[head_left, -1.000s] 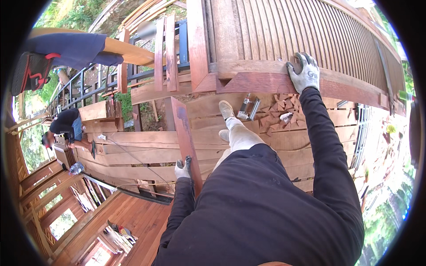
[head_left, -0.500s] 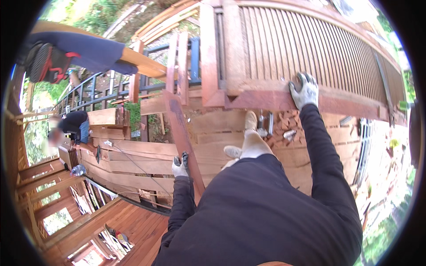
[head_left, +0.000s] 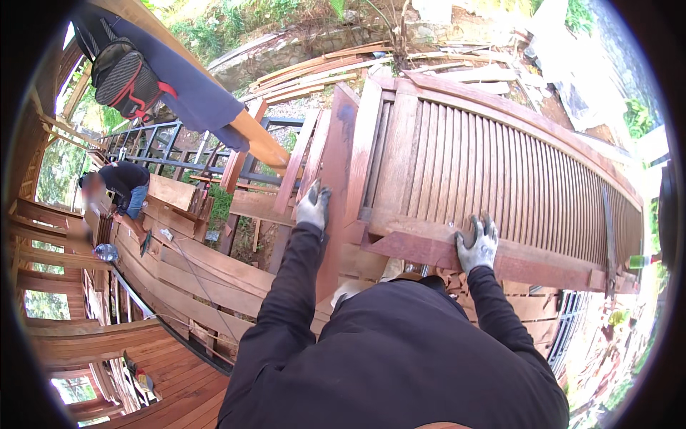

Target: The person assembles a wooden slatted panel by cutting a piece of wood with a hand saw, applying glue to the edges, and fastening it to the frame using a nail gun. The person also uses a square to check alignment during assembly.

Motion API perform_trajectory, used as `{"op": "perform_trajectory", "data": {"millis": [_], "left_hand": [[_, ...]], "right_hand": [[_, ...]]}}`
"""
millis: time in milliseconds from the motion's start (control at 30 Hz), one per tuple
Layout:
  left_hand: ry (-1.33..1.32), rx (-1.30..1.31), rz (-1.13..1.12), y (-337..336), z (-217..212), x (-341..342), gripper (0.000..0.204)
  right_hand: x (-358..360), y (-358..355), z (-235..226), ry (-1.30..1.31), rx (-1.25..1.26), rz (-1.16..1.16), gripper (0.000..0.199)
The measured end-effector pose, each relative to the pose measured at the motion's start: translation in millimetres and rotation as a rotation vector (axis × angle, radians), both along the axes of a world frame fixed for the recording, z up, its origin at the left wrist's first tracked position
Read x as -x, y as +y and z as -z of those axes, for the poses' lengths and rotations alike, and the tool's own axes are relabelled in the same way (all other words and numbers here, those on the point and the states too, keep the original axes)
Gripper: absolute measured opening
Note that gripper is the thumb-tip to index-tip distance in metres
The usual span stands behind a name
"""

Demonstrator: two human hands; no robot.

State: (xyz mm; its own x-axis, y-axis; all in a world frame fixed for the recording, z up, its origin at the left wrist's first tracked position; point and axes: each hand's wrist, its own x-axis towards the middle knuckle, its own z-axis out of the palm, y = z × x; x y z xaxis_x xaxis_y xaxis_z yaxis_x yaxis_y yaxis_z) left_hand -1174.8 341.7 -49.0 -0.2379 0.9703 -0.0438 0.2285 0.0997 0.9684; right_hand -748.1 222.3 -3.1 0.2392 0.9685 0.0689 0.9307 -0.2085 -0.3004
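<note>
Beside the slatted wooden panel (head_left: pixel 443 164), a long reddish-brown plank (head_left: pixel 340 157) reaches away from my body. My left hand (head_left: pixel 313 205), in a whitish-grey work glove, grips this plank by its left edge. The plank's near end is partly hidden by my sleeve and torso. My right hand (head_left: pixel 477 243), gloved the same way, rests on the panel's near reddish rail, fingers spread and lying over the edge. The panel has close parallel slats inside a broad frame.
At the left a person (head_left: pixel 125 187) bends over by some boards. A blue cloth (head_left: pixel 189 86) and a black-and-red bag (head_left: pixel 128 79) hang on a slanting beam. Loose planks (head_left: pixel 314 68) lie on the ground beyond. Wooden decking (head_left: pixel 193 375) spreads at lower left.
The plank has moved away from me and right, its far part now beside the panel's left frame. My left hand has travelled forward with it. My right hand stays on the rail; my view has shifted.
</note>
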Motion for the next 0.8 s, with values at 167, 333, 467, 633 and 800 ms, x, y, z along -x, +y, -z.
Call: {"op": "perform_trajectory", "data": {"millis": [167, 333, 467, 633, 800], "left_hand": [[0.122, -0.023, 0.070, 95, 24, -49, 0.051], [0.438, 0.155, 0.131, 138, -33, -118, 0.050], [0.335, 0.084, 0.090, 173, 39, -119, 0.049], [0.365, 0.106, 0.143, 168, 28, -146, 0.051], [0.521, 0.124, 0.162, 154, -10, -160, 0.053]], "right_hand": [[-2, 1, 3, 0.014, -0.013, -0.028, 0.065], [-4, -1, -4, 0.055, 0.002, -0.017, 0.063], [-1, 4, 0, 0.067, -0.001, -0.031, 0.063], [-2, 0, -8, 0.088, 0.025, 0.000, 0.063], [-1, 2, -7, 0.079, 0.040, 0.011, 0.062]]}}
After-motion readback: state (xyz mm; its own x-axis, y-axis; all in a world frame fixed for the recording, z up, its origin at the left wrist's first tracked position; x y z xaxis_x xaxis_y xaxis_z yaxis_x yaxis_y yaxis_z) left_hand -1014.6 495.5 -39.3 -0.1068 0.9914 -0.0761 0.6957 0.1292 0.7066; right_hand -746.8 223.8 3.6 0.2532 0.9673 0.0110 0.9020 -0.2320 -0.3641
